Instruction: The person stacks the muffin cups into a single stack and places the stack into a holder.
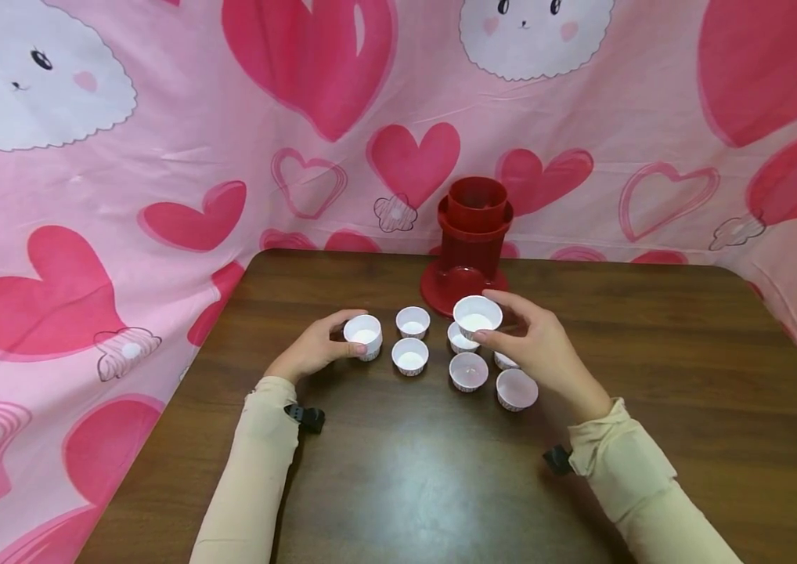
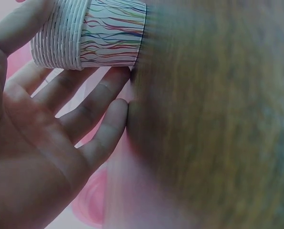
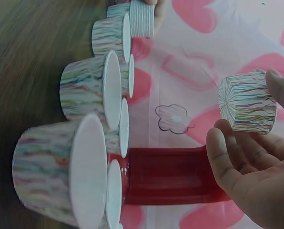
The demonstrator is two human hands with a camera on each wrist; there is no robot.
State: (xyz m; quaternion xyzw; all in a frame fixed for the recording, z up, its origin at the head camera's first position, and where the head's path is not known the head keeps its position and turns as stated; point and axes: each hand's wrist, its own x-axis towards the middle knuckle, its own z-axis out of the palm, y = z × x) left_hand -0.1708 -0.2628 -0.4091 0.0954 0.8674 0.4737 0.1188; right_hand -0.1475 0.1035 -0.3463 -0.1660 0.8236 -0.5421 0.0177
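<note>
My left hand (image 1: pixel 314 348) holds a nested stack of paper baking cups (image 1: pixel 363 338) on the table, thumb on the near side. The left wrist view shows the stack's many rims and a wavy coloured-line print. My right hand (image 1: pixel 542 345) pinches a single paper baking cup (image 1: pixel 477 315) by its side, raised over the others. In the right wrist view this cup (image 3: pixel 249 102) is apart from the rest. Several white-lined cups stand upright between the hands, among them one cup (image 1: pixel 410 356) beside the stack and another cup (image 1: pixel 517 390) below my right hand.
Behind the cups stands a red cylinder (image 1: pixel 476 235) on a round base, with a wider ring near its top. The brown wooden table (image 1: pixel 398 486) reaches back to a pink cloth (image 1: pixel 427 94) printed with hearts. Cups partly hide one another near my right hand.
</note>
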